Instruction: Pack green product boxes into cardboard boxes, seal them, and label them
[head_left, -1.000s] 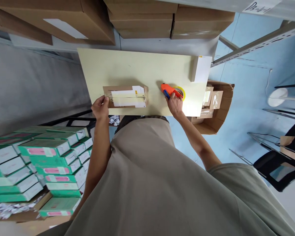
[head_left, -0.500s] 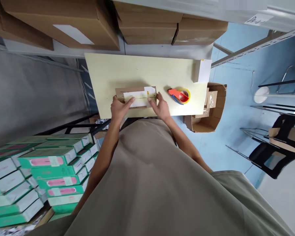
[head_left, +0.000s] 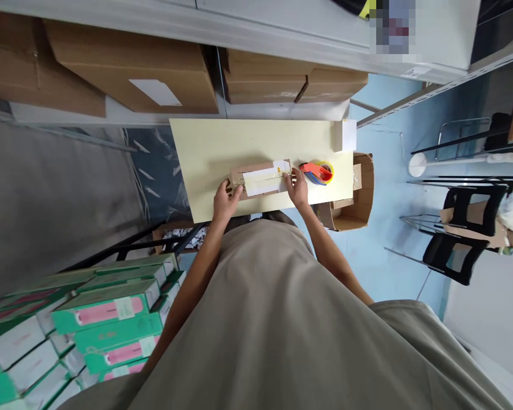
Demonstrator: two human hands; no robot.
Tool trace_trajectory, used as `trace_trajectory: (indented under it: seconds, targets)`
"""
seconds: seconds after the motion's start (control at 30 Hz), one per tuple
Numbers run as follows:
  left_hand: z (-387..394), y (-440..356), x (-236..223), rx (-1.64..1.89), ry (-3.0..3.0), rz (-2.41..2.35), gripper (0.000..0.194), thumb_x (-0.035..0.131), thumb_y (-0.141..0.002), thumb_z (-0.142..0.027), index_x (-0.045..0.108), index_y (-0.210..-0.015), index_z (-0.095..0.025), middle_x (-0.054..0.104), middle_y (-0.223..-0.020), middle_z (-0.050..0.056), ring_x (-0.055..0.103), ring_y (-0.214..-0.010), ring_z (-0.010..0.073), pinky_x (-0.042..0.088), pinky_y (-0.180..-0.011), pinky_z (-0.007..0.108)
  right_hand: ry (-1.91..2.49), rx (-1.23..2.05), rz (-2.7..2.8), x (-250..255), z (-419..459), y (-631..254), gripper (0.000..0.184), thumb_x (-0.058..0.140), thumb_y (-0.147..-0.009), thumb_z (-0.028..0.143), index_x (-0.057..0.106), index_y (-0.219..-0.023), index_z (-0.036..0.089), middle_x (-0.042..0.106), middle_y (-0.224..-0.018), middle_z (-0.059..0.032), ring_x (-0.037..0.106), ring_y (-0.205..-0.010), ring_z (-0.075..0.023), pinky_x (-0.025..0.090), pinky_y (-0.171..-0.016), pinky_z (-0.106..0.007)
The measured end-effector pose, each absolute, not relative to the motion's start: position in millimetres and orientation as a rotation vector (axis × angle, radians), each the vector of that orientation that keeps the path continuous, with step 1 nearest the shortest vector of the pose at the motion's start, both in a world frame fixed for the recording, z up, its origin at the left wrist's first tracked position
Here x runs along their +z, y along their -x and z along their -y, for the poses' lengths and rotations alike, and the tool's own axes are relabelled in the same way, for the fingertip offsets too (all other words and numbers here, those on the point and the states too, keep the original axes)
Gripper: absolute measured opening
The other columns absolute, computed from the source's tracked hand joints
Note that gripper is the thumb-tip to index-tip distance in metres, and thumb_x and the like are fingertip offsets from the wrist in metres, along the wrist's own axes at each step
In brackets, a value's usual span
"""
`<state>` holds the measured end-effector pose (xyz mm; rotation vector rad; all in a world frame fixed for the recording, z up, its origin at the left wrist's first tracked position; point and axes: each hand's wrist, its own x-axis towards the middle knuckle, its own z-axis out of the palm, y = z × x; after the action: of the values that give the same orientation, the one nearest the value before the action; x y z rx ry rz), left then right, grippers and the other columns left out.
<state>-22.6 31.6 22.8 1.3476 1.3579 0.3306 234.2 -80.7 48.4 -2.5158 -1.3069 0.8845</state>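
A small brown cardboard box (head_left: 237, 177) lies near the front edge of the pale table, a white label (head_left: 265, 177) covering most of its top. My left hand (head_left: 226, 200) grips the box's left end, thumb toward the label and fingers round the corner. At the opposite end, my right hand (head_left: 298, 189) holds the right side, its thumb by the label's edge. Just beyond that hand sits a red tape dispenser (head_left: 315, 170) with a roll of yellow tape (head_left: 330, 173).
On the table's (head_left: 214, 142) far right corner stands a white box (head_left: 346, 135). An open carton (head_left: 365, 196) is on the floor at right. Large cartons (head_left: 154, 74) fill the shelf behind. Green boxes (head_left: 111, 313) are stacked at lower left, black chairs (head_left: 455, 256) at right.
The view has shifted, so the table appears lower. Both hands and the box have come closer to the tape dispenser, and the box now lies slightly slanted.
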Motion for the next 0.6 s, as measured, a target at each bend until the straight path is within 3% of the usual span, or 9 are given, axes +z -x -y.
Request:
trace_trajectory:
  seconds: [0.1, 0.17, 0.37, 0.53, 0.6]
  targets:
    - [-27, 28, 20, 0.337, -1.458, -1.434, 0.031, 0.074, -0.098, -0.04, 0.08, -0.121, -0.02, 0.081, -0.122, 0.014, 0.08, -0.1, 0.0277, 0.064, -0.102, 0.042, 2.367, 0.611, 0.957, 40, 86, -226, 0.057, 0.042, -0.12, 0.066, 0.073, -0.12, 0.018, 0.074, -0.119, -0.0188, 0.073, -0.108, -0.027, 0.063, -0.099, -0.039]
    - [-27, 29, 22, 0.393, -1.539, -1.414, 0.027, 0.072, -0.099, -0.035, 0.082, -0.12, -0.021, 0.08, -0.121, 0.013, 0.08, -0.098, 0.0269, 0.065, -0.101, 0.042, 2.315, 0.572, 0.961, 39, 89, -224, 0.051, 0.046, -0.119, 0.063, 0.072, -0.113, 0.02, 0.073, -0.114, -0.0172, 0.072, -0.105, -0.0277, 0.064, -0.099, -0.042]
    - [-42, 25, 15, 0.606, -1.563, -1.228, 0.038, 0.068, -0.101, -0.024, 0.079, -0.138, -0.026, 0.077, -0.143, 0.011, 0.079, -0.119, 0.0266, 0.069, -0.104, 0.039, 2.252, 0.47, 0.924, 46, 101, -233, 0.037, 0.058, -0.115, 0.053, 0.073, -0.128, 0.022, 0.079, -0.126, -0.0168, 0.076, -0.11, -0.0271, 0.066, -0.097, -0.042]
    - [-33, 20, -19, 0.526, -1.305, -1.239, 0.048, 0.07, -0.093, -0.019, 0.071, -0.141, -0.022, 0.075, -0.148, 0.016, 0.075, -0.138, 0.0306, 0.066, -0.116, 0.05, 2.242, 0.821, 0.754, 27, 115, -226, 0.029, 0.067, -0.107, 0.043, 0.075, -0.119, 0.018, 0.084, -0.118, -0.0173, 0.084, -0.102, -0.0283, 0.069, -0.096, -0.044]
    - [-24, 17, -31, 0.483, -1.216, -1.279, 0.053, 0.072, -0.089, -0.017, 0.068, -0.142, -0.021, 0.073, -0.152, 0.019, 0.07, -0.147, 0.0333, 0.063, -0.12, 0.054, 2.215, 0.899, 0.776, 17, 115, -222, 0.027, 0.07, -0.104, 0.039, 0.076, -0.12, 0.019, 0.085, -0.122, -0.0178, 0.085, -0.108, -0.029, 0.07, -0.098, -0.044]
